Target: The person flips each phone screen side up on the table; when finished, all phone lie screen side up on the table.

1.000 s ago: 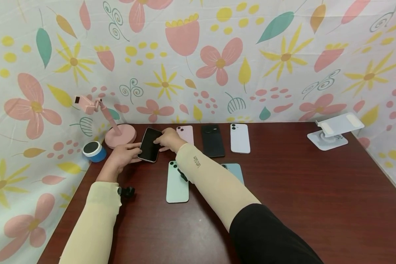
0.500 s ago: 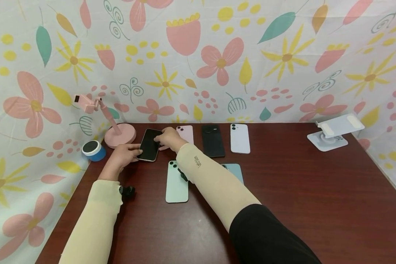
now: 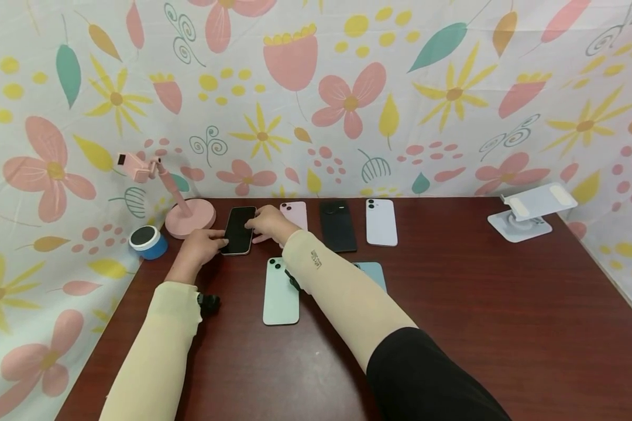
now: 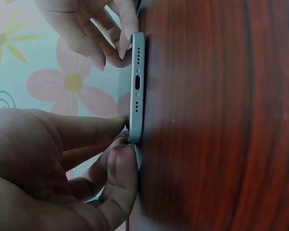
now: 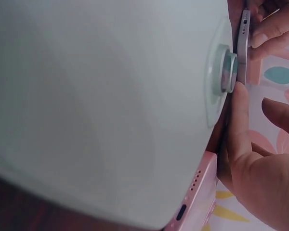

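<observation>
A smartphone (image 3: pixel 239 231) lies with its dark screen up at the back left of the table, beside a pink phone stand (image 3: pixel 191 218). At its lower left corner, my left hand (image 3: pixel 200 247) pinches it, thumb on the screen side. My right hand (image 3: pixel 271 223) is at the opposite long edge. In the right wrist view a straight finger (image 5: pixel 239 115) touches that edge, while the thumb (image 5: pixel 278 113) is held away. The charging port edge (image 4: pixel 137 83) faces the left wrist camera, low over the wood. A mint-green phone (image 3: pixel 281 295) lies under my right wrist.
A pink phone (image 3: pixel 296 214), a black phone (image 3: pixel 339 228) and a white phone (image 3: pixel 381 222) line the back edge. My right sleeve partly covers a light blue phone (image 3: pixel 374 273). A blue jar (image 3: pixel 151 247) stands at the left edge, a white stand (image 3: pixel 532 204) far right.
The smartphone has turned slightly, so its long sides point more directly toward the back wall. Both hands have stayed at its edges; my left forearm has shifted a little to the right.
</observation>
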{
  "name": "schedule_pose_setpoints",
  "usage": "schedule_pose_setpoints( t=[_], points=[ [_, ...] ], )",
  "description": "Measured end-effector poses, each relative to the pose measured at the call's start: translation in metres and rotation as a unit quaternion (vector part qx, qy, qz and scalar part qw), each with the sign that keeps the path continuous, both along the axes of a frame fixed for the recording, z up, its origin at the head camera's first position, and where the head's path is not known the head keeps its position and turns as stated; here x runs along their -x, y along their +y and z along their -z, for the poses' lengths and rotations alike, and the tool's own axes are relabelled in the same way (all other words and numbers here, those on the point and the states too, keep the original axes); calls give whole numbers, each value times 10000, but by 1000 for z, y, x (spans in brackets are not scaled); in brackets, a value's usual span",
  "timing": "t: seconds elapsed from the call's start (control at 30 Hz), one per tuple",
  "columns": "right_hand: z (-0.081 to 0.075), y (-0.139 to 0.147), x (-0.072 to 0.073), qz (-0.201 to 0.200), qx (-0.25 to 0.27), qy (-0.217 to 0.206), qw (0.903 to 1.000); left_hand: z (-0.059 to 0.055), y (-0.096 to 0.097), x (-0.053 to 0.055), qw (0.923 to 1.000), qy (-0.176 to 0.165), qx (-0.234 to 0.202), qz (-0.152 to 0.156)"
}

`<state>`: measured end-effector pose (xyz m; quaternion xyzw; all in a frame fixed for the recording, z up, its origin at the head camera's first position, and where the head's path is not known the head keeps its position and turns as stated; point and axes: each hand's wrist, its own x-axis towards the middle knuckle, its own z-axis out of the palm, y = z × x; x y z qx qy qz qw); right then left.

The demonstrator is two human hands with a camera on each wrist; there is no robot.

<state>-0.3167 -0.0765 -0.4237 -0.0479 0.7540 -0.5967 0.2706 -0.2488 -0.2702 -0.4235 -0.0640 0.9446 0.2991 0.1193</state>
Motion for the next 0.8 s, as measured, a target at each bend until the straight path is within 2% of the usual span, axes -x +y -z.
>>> schedule_pose_setpoints(
  t=[0.17, 0.37, 0.5, 0.67, 0.8],
  points=[
    [0, 0, 0, -14, 41, -71, 10000, -2, 0, 0, 9999, -93, 62, 38],
    [1, 2, 2, -39, 215, -146, 9997, -3, 3, 1, 9994, 22, 319, 138],
    [1, 5, 4, -85, 339, -201, 9992, -5, 5, -1, 9992, 47, 391, 34],
    [-5, 17, 6, -75, 467, -38, 9989, -9, 13, -1, 9982, 497, 244, -222],
    [-14, 28, 10, -185, 511, 166, 9984, -12, 22, -1, 9965, 797, 40, -243]
  ],
)
